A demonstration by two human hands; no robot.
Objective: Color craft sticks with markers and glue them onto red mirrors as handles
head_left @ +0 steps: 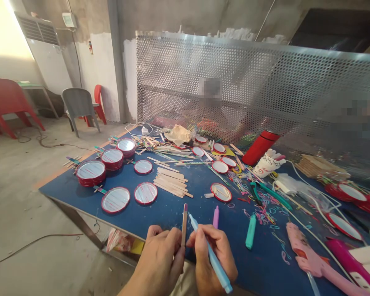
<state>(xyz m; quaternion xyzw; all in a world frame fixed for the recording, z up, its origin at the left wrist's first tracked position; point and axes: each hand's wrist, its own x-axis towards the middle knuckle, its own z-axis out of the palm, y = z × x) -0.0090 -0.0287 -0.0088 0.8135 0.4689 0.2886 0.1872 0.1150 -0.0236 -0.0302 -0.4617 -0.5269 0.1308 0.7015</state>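
Low in the middle of the frame, the left hand (162, 253) pinches the lower part of a stick (184, 225) between thumb and fingers, leaving its purple-tipped end standing nearly upright above them. Just to its right, the right hand (214, 253) is closed around a blue pen (212, 259), which slants from lower right up to the stick; its point is just beside the wood, and I cannot tell whether they touch.

Behind the hands, a row of bare sticks (172, 181) lies at the centre of the table (169, 209). Left of centre are red-rimmed drums (91, 172) and a flatter disc (145, 193). Right of the pen lie a purple marker (216, 217) and a teal marker (250, 232), with coloured bands (267, 213) and pliers (276, 195) beyond. A pink glue gun (305, 250) lies at lower right. Farther back, right of centre, a red flask (260, 148) leans beside a cup (267, 164). Across the upper right runs a perforated screen (172, 70); a grey chair (78, 102) stands at upper left.
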